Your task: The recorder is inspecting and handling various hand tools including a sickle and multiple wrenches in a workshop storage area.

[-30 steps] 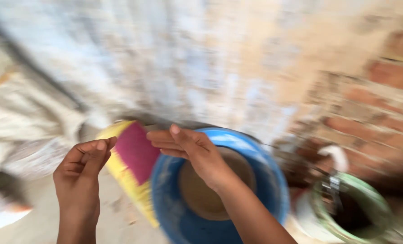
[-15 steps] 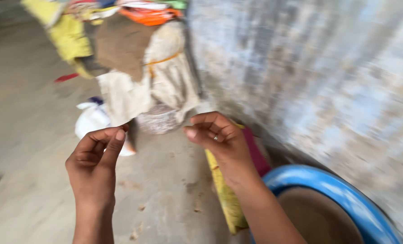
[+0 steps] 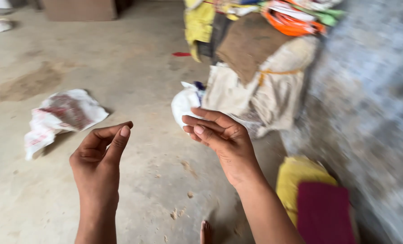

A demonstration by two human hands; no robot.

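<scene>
My left hand [image 3: 100, 158] is raised over the concrete floor [image 3: 133, 77], its fingers loosely curled and the thumb close to the forefinger. I see nothing between them. My right hand [image 3: 219, 140] is level with it, about a hand's width to the right, with the fingers stretched leftward and lying together. It holds nothing that I can see. Neither hand touches anything. The nearest thing is a white bag [image 3: 185, 104], just behind my right fingertips.
A crumpled white sack [image 3: 61, 117] lies on the floor at left. Stuffed pale sacks [image 3: 264, 90] with brown cloth and orange items [image 3: 291, 20] on top lean on the blurred wall [image 3: 373, 113] at right. A yellow and magenta bag [image 3: 314, 199] lies at lower right. My toe [image 3: 206, 232] shows at the bottom.
The view has swung left, off the blue tub and wall and onto the floor and sacks. My hands have moved a little apart, and the pinched fingers have loosened.
</scene>
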